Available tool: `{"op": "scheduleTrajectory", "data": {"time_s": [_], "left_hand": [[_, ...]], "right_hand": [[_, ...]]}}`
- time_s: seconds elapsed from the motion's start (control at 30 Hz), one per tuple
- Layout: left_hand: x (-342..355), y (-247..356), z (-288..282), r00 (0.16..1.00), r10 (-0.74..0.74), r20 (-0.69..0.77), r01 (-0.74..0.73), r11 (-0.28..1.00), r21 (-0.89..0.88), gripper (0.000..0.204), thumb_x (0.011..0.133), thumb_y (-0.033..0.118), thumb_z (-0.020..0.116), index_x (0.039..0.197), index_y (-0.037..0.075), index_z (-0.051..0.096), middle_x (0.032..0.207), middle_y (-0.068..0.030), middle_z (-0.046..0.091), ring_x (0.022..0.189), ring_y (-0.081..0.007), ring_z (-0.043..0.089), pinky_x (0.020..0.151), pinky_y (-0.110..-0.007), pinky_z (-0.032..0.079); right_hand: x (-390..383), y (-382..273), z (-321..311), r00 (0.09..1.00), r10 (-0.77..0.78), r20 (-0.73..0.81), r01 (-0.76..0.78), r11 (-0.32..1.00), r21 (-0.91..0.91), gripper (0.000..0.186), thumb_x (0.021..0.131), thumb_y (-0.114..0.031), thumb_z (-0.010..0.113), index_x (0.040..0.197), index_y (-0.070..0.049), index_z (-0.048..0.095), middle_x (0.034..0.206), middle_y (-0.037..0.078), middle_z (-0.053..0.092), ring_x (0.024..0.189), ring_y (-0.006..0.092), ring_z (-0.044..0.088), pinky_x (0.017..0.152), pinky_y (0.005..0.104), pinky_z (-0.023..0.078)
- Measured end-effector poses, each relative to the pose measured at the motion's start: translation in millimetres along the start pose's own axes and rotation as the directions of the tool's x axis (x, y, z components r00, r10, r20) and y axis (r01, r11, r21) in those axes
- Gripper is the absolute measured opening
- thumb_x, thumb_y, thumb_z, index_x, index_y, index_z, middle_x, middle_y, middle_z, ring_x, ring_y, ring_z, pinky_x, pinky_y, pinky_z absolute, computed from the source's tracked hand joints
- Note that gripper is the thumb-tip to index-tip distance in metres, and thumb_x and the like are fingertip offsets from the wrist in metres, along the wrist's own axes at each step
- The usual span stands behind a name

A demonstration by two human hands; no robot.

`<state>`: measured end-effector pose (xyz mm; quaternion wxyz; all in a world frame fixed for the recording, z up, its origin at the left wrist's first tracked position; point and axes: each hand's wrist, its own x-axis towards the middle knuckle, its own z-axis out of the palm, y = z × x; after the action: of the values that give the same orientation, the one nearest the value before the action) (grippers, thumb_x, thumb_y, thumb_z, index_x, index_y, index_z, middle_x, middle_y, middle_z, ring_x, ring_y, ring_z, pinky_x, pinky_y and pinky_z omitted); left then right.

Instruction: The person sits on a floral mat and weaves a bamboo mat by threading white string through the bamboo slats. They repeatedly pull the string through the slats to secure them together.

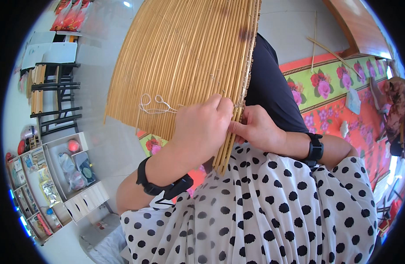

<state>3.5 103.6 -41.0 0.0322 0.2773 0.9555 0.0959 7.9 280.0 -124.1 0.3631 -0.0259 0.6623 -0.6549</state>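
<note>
A mat of thin straw-coloured reed sticks (pixel 180 57) lies across my lap and stretches away from me. My left hand (pixel 205 119) rests on it near its right edge, fingers curled closed; what they hold is hidden. Loops of white thread (pixel 156 104) lie on the sticks and run up to this hand. Opposite it, my right hand (pixel 260 127) pinches the mat's right edge, thumb close to the left hand's fingers and the other fingers mostly hidden. Below both hands, several stick ends (pixel 222 163) jut toward my dotted clothing. Stitching runs along the right edge.
Loose sticks (pixel 328 49) lie on the floor at the upper right, by a wooden furniture piece (pixel 361 26). A flowered red and green floor covering (pixel 317 105) spreads at right. At left are a black-framed rack (pixel 57 99) and a shelf unit (pixel 86 198) holding small goods.
</note>
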Motion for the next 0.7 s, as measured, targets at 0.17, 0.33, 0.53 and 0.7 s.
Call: {"op": "scheduleTrajectory", "data": {"time_s": [0.17,0.33,0.53,0.7], "left_hand": [[-13.4,-10.8,-2.1,0.984,-0.024,-0.179,-0.019,0.972,-0.234,0.025,0.086,0.020,0.080,0.099,0.005,0.065,0.090,-0.0062,0.065,0.063,-0.0222,0.065,0.055,-0.034,0.051],[-106.2,-36.9,-30.9,0.940,-0.059,-0.335,-0.144,0.823,-0.550,0.024,0.086,0.014,0.081,0.105,0.003,0.072,0.093,-0.0092,0.067,0.066,-0.0193,0.062,0.059,-0.029,0.050],[-166.1,-32.6,59.0,0.956,-0.202,0.212,0.292,0.602,-0.743,0.022,0.086,0.006,0.074,0.108,-0.001,0.073,0.096,-0.0143,0.070,0.079,-0.0235,0.067,0.069,-0.031,0.053],[-116.0,-8.5,124.3,0.923,-0.335,-0.189,0.106,0.693,-0.713,0.031,0.090,0.008,0.071,0.119,-0.001,0.069,0.110,-0.0159,0.070,0.095,-0.0261,0.069,0.080,-0.033,0.055]], "right_hand": [[3.8,2.2,-3.5,0.997,0.070,0.031,-0.068,0.997,-0.041,0.036,0.095,-0.029,0.075,0.088,0.005,0.073,0.071,0.009,0.072,0.061,0.0138,0.070,0.057,0.0283,0.056],[0.3,-15.5,-6.7,0.986,0.145,0.084,-0.151,0.986,0.076,0.034,0.098,-0.030,0.074,0.100,0.004,0.073,0.085,0.007,0.074,0.069,0.0120,0.069,0.060,0.0251,0.056],[-4.7,-26.6,-6.0,0.948,0.257,0.186,-0.288,0.943,0.169,0.036,0.096,-0.032,0.076,0.112,0.000,0.073,0.098,0.009,0.075,0.079,0.0149,0.071,0.068,0.0292,0.057],[-14.8,-44.6,7.8,0.926,0.306,0.221,-0.356,0.902,0.244,0.036,0.097,-0.034,0.074,0.117,-0.004,0.071,0.103,0.008,0.075,0.082,0.0156,0.071,0.072,0.0300,0.056]]}}
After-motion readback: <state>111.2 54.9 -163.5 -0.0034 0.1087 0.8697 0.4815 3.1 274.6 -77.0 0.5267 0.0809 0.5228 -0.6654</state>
